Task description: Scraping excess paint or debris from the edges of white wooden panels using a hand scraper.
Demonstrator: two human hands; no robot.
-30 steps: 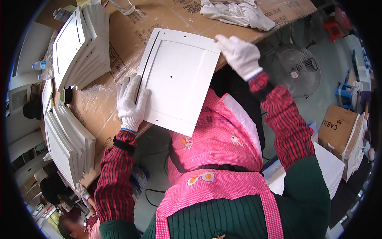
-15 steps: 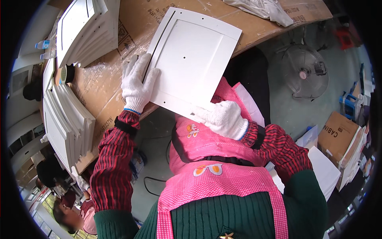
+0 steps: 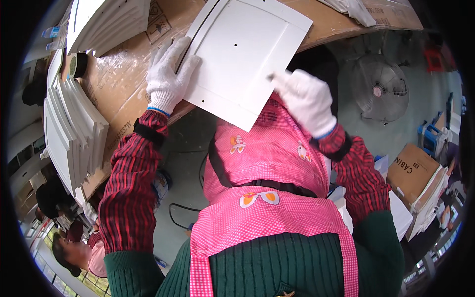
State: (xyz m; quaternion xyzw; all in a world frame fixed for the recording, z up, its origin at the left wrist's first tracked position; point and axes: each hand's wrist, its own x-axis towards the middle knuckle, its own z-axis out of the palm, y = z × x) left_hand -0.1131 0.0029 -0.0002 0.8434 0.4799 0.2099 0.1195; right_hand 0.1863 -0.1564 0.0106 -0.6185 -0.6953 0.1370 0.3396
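Note:
A white rectangular panel with small dark holes and a dark slot along its left side lies at the table edge, its near corner jutting out over my pink checked apron. My left hand, in a white knit glove, rests flat along the panel's left edge, fingers stretched out and thumb apart on the panel. Above the panel's right side is my right hand, also gloved, with its fingers closed. A small greyish tip shows at its fingertips; what it is I cannot make out.
Brown cardboard covers the table. Stacked white panels stand at the far left, more panels nearer, with a tape roll between. A floor fan and a carton are at right; another person is lower left.
My right hand has left the panel's near corner and moved up and right, to above its right side. The whole scene sits higher in the picture. My left hand stays on the panel's left edge.

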